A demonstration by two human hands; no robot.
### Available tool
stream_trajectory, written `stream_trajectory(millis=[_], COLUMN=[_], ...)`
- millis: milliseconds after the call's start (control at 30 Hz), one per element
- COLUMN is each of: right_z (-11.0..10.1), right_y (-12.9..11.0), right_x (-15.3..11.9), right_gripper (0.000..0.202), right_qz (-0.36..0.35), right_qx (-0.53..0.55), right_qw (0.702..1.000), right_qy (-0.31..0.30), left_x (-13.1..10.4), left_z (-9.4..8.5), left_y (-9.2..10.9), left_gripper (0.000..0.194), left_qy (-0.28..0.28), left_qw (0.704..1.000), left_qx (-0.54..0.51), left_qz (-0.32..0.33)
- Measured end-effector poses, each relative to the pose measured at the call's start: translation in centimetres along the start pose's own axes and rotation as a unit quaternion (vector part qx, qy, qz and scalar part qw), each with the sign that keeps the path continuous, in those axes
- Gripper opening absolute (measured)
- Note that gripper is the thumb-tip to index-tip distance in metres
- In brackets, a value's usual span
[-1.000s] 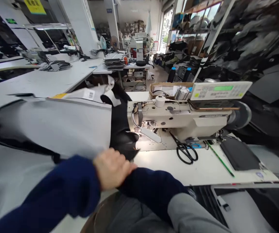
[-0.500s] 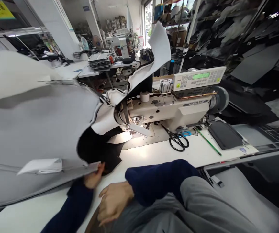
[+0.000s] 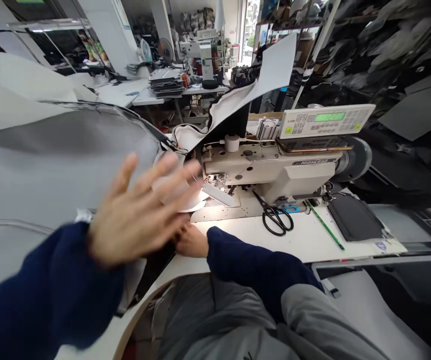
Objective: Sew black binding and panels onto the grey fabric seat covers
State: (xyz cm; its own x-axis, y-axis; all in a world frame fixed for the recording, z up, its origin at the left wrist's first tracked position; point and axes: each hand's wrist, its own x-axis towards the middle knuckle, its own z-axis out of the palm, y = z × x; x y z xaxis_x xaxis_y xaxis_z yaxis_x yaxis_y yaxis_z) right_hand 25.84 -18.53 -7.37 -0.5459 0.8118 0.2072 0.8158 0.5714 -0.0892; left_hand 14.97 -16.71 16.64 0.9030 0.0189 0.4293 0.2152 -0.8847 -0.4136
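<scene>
My left hand is raised over the large grey sheet material, fingers spread and blurred, holding nothing. It hides part of the material beside the needle area. My right hand rests low at the table's front, its fingers closed at the edge of the black material; the fingertips are partly hidden behind my left hand. A white strip rises behind the head of the sewing machine, whose lamp lights the stitching plate.
Black scissors lie on the white tabletop, with a green pencil and a dark flat piece to their right. A control panel stands above the machine. Stacked sheets lie on a table behind.
My left hand has let go of the material's lower edge and risen, opening over it. My right hand has moved up to the black material. The view has shifted slightly left.
</scene>
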Motion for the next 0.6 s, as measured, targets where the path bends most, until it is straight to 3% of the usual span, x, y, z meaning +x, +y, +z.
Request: stream_trajectory(millis=[133,200,267,367,467,533,600], right_z=[1.2,1.1,0.6,-0.3,-1.0,-1.4,-1.9], right_y=[-1.3,-1.6,-1.7,-1.6,-1.6,-1.6,-1.5], right_x=[0.5,-0.6,-2.6,-5.8,-8.1,-8.8,-9.2], right_gripper=[0.029,0.033,0.04,0.041,0.037,0.035,0.039], right_qz=[-0.054,-0.085,-0.102,-0.111,-0.104,-0.093,-0.082], right_qx=[-0.053,-0.035,-0.008,0.011,0.021,0.032,0.059], right_qw=[0.997,0.995,0.994,0.993,0.994,0.995,0.995], right_qy=[0.028,0.03,0.025,0.024,0.026,0.017,0.0], left_x=[0.4,-0.9,-2.6,-5.8,-9.7,-12.1,-13.4], left_z=[6.0,8.0,9.1,10.2,11.4,12.0,12.2], left_y=[-8.8,-11.3,-12.5,-11.6,-8.4,-6.0,-4.1], left_gripper=[0.06,0.048,0.041,0.042,0.047,0.047,0.047], left_qy=[-0.067,-0.08,-0.091,-0.113,-0.104,-0.052,0.034], left_qw=[0.988,0.977,0.966,0.953,0.951,0.958,0.972], left_qx=[0.057,0.093,0.133,0.166,0.169,0.173,0.173], left_qz=[-0.131,-0.175,-0.202,-0.228,-0.238,-0.222,-0.155])
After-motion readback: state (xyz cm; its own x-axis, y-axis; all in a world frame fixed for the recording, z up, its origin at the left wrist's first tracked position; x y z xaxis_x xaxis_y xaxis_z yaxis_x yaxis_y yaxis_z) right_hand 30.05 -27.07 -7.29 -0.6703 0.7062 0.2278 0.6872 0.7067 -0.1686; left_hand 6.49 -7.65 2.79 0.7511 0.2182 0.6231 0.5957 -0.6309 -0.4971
